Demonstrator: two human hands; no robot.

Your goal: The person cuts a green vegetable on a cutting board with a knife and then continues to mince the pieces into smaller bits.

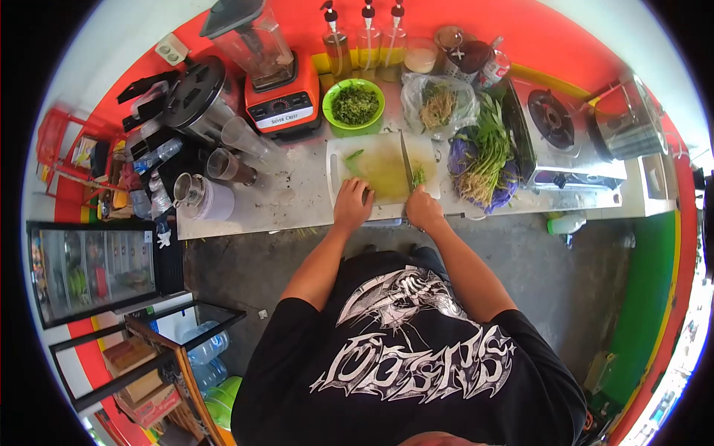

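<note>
On the white cutting board (383,195), stained green in its middle, my right hand (424,208) grips the handle of a kitchen knife (407,160). The blade points away from me and lies over the board's right half. Finely chopped greens (419,175) sit just right of the blade. My left hand (352,202) rests on the board's near left part with curled fingers. A green leaf strip (353,157) lies just beyond its fingertips; what is under the fingers is hidden. Behind the board stands a lime-green bowl (327,111) of chopped greens (355,105).
A bundle of leafy greens with roots (480,160) lies on a purple bag right of the board. Beyond the board are a clear plastic bag (460,123) and a red blender (282,104). A gas stove (569,134) stands right; plastic cups (230,167) and a jug (204,197) stand left.
</note>
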